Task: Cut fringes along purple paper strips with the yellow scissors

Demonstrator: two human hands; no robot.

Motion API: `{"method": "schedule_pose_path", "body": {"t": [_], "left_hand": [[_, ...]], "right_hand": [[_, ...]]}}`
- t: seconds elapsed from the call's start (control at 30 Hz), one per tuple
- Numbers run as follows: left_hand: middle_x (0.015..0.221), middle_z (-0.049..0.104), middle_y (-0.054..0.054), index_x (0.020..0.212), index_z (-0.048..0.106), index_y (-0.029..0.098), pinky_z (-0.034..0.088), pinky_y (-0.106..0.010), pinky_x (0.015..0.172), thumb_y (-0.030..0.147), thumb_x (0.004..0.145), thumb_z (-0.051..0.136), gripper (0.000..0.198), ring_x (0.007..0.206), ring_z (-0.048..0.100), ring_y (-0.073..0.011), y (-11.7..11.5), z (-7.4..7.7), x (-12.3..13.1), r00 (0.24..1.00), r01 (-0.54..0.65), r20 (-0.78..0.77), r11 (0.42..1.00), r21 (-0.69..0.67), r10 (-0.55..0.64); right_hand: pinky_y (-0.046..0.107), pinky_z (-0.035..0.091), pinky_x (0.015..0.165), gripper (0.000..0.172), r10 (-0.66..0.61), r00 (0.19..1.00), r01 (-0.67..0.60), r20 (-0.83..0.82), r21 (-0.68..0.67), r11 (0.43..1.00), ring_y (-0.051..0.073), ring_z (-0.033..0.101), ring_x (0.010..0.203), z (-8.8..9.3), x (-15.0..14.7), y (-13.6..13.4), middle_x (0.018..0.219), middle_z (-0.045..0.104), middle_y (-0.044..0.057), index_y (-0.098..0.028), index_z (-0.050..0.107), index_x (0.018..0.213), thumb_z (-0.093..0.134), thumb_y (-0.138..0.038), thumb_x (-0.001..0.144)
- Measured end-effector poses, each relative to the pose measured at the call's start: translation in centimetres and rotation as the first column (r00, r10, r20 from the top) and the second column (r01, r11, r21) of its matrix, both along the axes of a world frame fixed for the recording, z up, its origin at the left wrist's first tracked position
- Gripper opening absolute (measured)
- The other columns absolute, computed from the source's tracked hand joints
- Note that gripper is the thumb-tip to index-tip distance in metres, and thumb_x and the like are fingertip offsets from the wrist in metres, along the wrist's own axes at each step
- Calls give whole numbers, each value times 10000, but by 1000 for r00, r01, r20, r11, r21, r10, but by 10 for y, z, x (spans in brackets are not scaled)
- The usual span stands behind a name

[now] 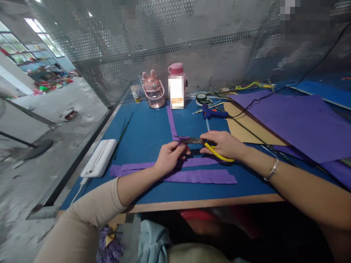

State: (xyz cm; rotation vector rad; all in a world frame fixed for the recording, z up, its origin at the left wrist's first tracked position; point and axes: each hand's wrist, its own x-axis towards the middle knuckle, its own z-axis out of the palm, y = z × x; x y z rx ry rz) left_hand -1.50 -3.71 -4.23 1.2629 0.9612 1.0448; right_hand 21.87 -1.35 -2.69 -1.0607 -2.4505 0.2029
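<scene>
My left hand [170, 155] pinches the near end of a narrow purple strip [171, 120] that runs away from me over the blue table. In my right hand [226, 143] are scissors with yellow handles [216, 152], their dark blades pointing left and meeting the purple material at my left fingertips. Whether the blades are fully closed on it is hard to make out. Below my hands, a wider purple strip [201, 176] lies flat across the table, with another purple strip [139, 166] just beyond it, partly under my left forearm.
A blue glue gun [212, 112] with a black cord lies beyond my right hand, near a roll of green tape [202, 98]. Large purple sheets [298, 120] cover the right side. A white box [99, 158] sits left. Two bottles, one pink eared [154, 91], stand at the back.
</scene>
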Motion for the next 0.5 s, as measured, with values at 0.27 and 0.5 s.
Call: {"method": "schedule_pose_path", "body": {"t": [0.27, 0.5], "left_hand": [[798, 708, -59, 830, 675, 130, 519, -197, 561, 545, 703, 710, 436, 706, 686, -139, 1, 2, 1, 999, -23, 35, 999, -43, 25], [810, 719, -69, 858, 700, 129, 523, -216, 565, 547, 675, 731, 457, 712, 688, -155, 1, 2, 0, 999, -23, 37, 999, -39, 24]], "right_hand": [[290, 441, 680, 549, -57, 997, 57, 60, -10, 998, 226, 629, 819, 5, -3, -2, 970, 662, 73, -187, 587, 1098, 691, -588, 737], [292, 415, 646, 695, -20, 990, 32, 139, -84, 996, 237, 617, 827, 11, -9, -6, 1031, 628, 71, -216, 539, 1141, 698, -683, 652]]}}
